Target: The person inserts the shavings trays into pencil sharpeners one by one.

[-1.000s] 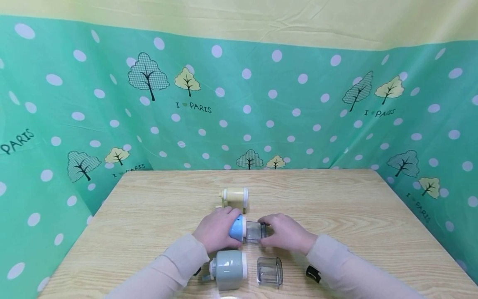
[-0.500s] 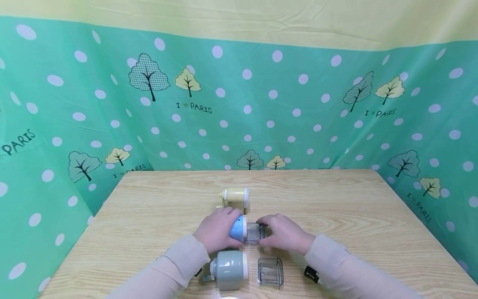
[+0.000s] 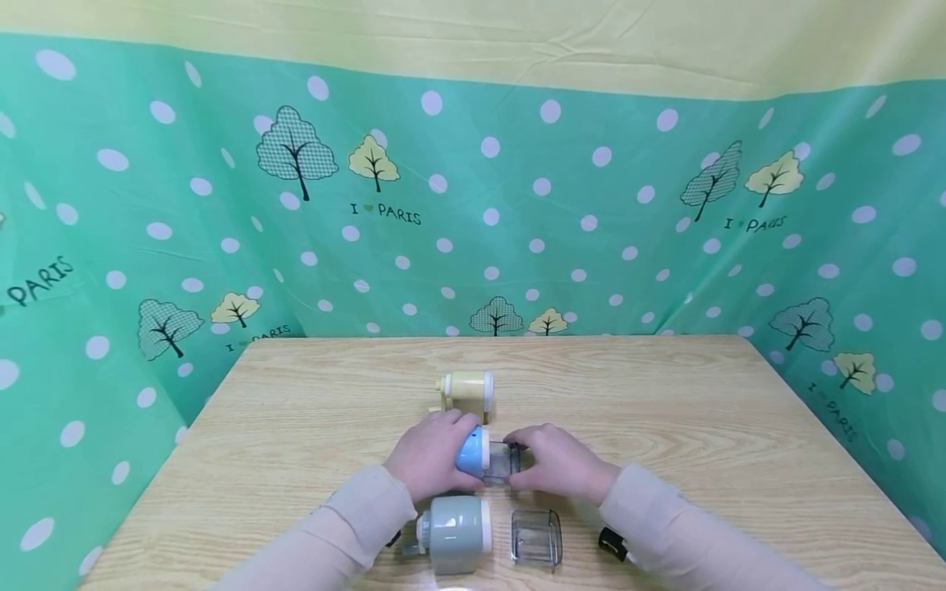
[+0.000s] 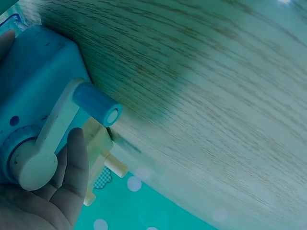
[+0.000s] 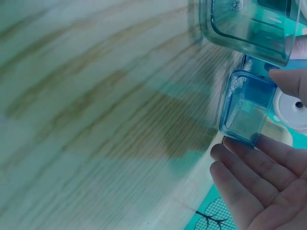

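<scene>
My left hand (image 3: pixel 427 455) grips the body of a blue hand-crank pencil sharpener (image 3: pixel 470 453). In the left wrist view, its pale crank arm (image 4: pixel 60 112) with a blue knob (image 4: pixel 97 103) faces the camera, and fingers reach round below. Between thumb and fingers my right hand (image 3: pixel 563 464) pinches a clear smoky shavings drawer (image 3: pixel 500 461), partly inside the sharpener's white-rimmed end. The right wrist view shows that drawer (image 5: pixel 247 108) with pale specks on its wall. The palm-side parts of the sharpener are hidden by the left hand.
Nearer the front stands a grey-green sharpener (image 3: pixel 456 535), with a second clear drawer (image 3: pixel 536 538) apart to its right. Behind my left hand is a cream-yellow sharpener (image 3: pixel 469 389). A dotted green curtain (image 3: pixel 510 189) hangs beyond the wooden table (image 3: pixel 665 394).
My right hand has shifted slightly left, moving the drawer further into the blue sharpener. The left hand keeps its hold with barely any movement.
</scene>
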`<state>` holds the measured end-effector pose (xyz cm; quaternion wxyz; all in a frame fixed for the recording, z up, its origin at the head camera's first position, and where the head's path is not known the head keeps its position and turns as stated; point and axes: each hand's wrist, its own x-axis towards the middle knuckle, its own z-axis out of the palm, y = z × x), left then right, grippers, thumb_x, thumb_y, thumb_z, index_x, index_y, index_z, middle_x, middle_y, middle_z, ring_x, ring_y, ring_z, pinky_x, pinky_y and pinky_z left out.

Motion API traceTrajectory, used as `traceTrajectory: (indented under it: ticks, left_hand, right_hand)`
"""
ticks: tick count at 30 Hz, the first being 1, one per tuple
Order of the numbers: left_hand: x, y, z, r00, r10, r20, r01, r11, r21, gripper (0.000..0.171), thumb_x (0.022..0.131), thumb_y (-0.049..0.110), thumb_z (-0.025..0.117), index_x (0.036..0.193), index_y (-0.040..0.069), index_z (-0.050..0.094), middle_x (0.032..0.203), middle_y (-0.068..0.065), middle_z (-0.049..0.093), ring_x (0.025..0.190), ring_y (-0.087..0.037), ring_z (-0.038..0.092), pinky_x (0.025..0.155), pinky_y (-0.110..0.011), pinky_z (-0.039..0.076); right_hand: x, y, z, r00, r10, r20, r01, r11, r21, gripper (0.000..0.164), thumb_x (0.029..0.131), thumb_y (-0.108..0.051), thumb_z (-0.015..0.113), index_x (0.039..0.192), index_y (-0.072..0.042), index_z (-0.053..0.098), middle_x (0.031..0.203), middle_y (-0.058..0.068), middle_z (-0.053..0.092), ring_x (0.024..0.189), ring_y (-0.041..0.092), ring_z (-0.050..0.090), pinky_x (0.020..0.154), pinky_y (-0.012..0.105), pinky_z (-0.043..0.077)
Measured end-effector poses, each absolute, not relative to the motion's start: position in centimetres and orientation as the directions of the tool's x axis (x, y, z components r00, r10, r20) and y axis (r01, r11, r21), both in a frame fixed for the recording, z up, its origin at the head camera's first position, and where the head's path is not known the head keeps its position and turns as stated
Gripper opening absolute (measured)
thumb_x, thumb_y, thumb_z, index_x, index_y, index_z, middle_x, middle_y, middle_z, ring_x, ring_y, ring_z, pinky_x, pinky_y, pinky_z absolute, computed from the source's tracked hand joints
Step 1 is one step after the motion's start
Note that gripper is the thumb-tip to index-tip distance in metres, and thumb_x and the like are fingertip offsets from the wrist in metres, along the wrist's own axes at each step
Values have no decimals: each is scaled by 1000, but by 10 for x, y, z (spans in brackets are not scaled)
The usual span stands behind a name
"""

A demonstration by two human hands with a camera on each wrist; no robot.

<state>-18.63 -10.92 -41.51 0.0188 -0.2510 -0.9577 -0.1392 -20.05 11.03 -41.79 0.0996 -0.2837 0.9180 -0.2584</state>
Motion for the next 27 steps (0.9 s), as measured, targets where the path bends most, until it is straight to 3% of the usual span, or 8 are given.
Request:
traceTrajectory:
  ticks: [5,27]
  left_hand:
    - [-185,-110,-416,-873,475,108,486,836,255,76,67,51,83,127,9,62,109,-5,65,91,-20,59,78,-40,56]
    - [-186,-108,-414,-863,488,129,505,827,247,74,67,49,83,126,10,62,110,-6,65,93,-21,59,78,-41,56]
  right_hand:
    - [-199,110,-419,-807,-590,-23,-486,686,-542,62,74,-30,79,124,4,68,112,15,74,84,12,64,77,32,57]
    - [-201,104,-420,-803,-596,-2,-493,666,-559,62,73,-27,81,124,5,69,112,16,74,84,11,63,77,30,56]
